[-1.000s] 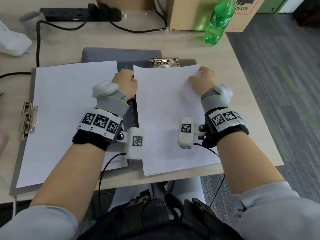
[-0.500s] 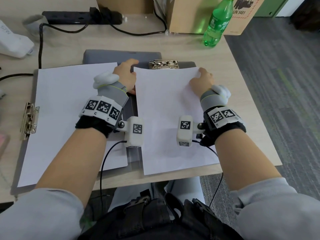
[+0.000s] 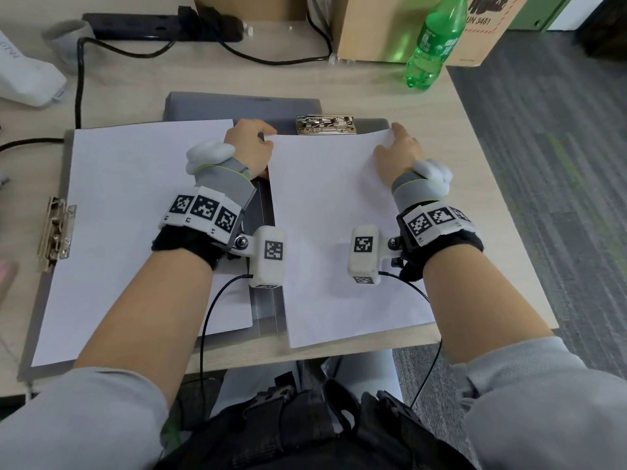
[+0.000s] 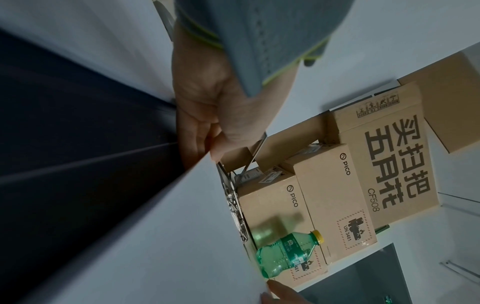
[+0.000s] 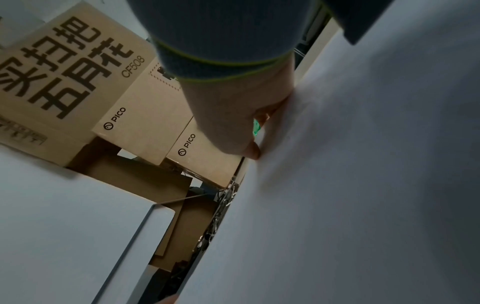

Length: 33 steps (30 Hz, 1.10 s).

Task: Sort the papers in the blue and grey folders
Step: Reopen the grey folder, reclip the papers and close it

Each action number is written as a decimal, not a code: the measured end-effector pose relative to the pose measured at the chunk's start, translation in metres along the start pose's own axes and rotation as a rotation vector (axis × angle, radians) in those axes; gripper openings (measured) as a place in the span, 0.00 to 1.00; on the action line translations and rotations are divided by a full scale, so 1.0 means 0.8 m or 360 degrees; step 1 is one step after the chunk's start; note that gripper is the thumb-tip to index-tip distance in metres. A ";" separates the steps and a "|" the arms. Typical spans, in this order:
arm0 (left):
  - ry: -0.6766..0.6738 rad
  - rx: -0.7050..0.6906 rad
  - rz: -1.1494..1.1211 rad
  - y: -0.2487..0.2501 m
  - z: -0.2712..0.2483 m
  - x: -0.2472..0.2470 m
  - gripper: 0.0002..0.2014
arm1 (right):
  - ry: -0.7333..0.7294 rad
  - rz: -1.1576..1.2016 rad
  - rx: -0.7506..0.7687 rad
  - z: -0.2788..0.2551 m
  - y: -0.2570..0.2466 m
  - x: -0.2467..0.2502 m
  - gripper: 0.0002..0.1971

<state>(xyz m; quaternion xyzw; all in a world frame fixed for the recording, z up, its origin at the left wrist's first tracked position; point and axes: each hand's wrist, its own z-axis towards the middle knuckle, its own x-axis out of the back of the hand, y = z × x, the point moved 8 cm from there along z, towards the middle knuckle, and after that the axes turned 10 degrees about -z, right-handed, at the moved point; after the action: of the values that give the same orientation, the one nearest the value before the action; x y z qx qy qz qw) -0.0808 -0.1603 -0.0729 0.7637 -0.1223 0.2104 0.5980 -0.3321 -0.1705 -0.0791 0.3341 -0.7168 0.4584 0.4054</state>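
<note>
Two folders lie open side by side in the head view. The grey folder on the left carries a white sheet and a metal clip at its left side. The dark folder on the right has a metal clip at its far edge, with a white paper stack below it. My left hand pinches the stack's far left corner, thumb on top. My right hand holds the far right corner, which is slightly raised. Fingers beneath the paper are hidden.
A green bottle and cardboard boxes stand at the desk's far right. A black power strip and cables cross the far left. The desk's right edge is close to my right wrist.
Both hands have slid away from me along the right stack to its far corners, close below the metal clip. The left hand went from the stack's left edge to its corner.
</note>
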 end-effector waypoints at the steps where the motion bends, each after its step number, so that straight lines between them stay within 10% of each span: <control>1: 0.0002 -0.0007 -0.0006 0.000 0.000 0.001 0.17 | 0.0006 -0.0031 0.0017 0.001 -0.001 0.000 0.25; 33: 0.0014 -0.0349 0.0532 0.059 0.054 -0.028 0.11 | 0.0159 -0.0302 0.0163 0.037 -0.002 -0.032 0.13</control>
<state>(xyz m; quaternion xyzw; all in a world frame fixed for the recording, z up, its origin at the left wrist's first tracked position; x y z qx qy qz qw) -0.1137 -0.2156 -0.0516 0.6621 -0.2669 0.2956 0.6348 -0.3272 -0.1956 -0.1086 0.3976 -0.6365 0.4702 0.4645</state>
